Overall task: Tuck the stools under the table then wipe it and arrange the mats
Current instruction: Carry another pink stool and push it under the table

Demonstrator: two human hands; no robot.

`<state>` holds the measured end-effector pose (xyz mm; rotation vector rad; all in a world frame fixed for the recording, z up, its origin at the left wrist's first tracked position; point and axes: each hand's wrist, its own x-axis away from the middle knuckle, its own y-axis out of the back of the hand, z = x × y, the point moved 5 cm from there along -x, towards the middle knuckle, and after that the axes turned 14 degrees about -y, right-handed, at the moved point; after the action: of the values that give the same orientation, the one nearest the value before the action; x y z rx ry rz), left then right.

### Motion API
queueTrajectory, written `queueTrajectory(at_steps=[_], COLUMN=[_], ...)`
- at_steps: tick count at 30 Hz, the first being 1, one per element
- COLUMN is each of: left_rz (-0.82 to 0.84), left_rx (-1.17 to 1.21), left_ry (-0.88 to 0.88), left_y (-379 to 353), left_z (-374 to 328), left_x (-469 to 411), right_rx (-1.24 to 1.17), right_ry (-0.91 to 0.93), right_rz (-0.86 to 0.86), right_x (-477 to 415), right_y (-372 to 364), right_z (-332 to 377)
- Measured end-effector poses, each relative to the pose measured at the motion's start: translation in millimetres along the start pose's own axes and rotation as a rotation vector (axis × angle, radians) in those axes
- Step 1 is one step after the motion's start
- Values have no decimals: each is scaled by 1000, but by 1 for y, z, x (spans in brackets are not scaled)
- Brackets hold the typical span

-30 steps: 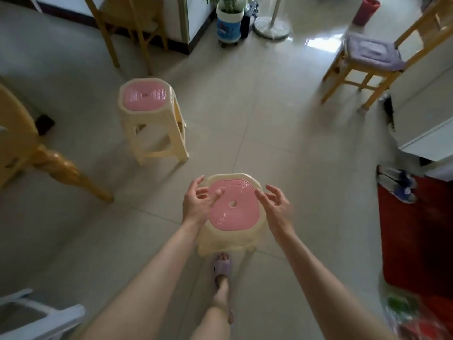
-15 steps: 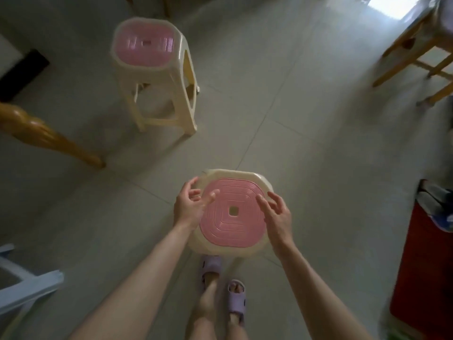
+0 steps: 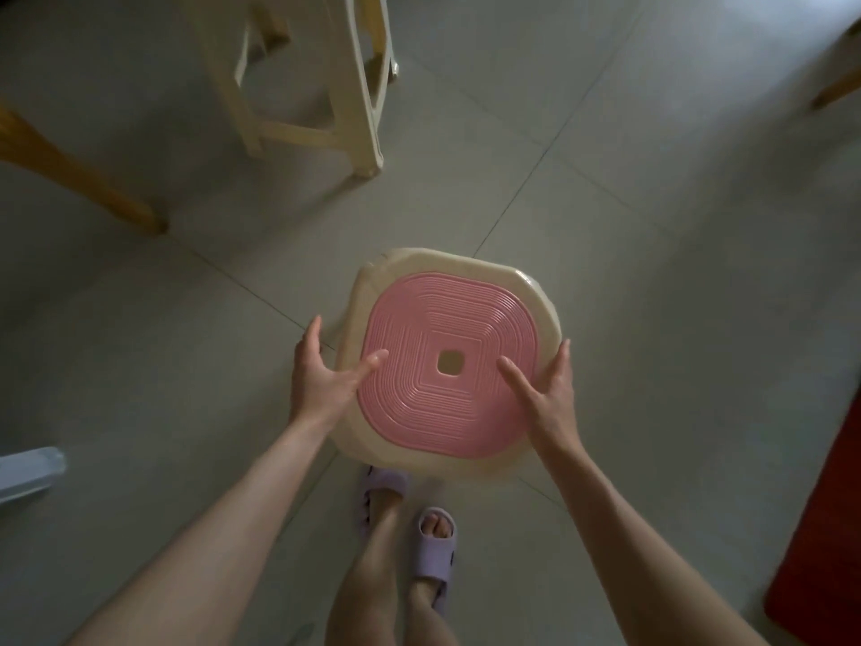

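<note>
- While a person's feet in lilac slide slippers (image 3: 435, 547) stand on the near side of it, a cream plastic stool with a ribbed pink seat (image 3: 442, 328) stands on a pale grey tiled floor (image 3: 652, 226), seen from straight above.
- The left hand (image 3: 321, 380) is spread at the stool's left rim, fingers straight and pointing away from the person, thumb lying over the pink seat's edge; it grips nothing.
- The right hand (image 3: 545, 394) mirrors it at the stool's right rim, fingers straight along the cream edge, thumb stretched onto the pink ribs, likewise unclenched.
- Beyond the stool and to its left, the legs of a second cream plastic stool (image 3: 365, 76) stand well apart from it.
- Further left of the stool, an orange-brown wooden leg (image 3: 79, 179) slants to the floor.
- To the stool's right, a red mat (image 3: 829, 529) lies at the frame edge.
</note>
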<state>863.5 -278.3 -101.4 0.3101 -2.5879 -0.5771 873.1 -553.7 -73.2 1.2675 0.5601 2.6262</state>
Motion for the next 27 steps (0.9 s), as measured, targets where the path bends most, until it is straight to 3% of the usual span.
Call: queueTrajectory(at_steps=[15, 27], left_rz=[62, -160], left_rx=[283, 465], left_ry=[-39, -42], left_y=[-21, 63], left_z=[38, 39], left_x=[-9, 34], right_rx=[-69, 49], right_ry=[24, 132], right_rz=[-95, 27], right_x=[-43, 7], right_y=[1, -42], right_z=[-35, 26])
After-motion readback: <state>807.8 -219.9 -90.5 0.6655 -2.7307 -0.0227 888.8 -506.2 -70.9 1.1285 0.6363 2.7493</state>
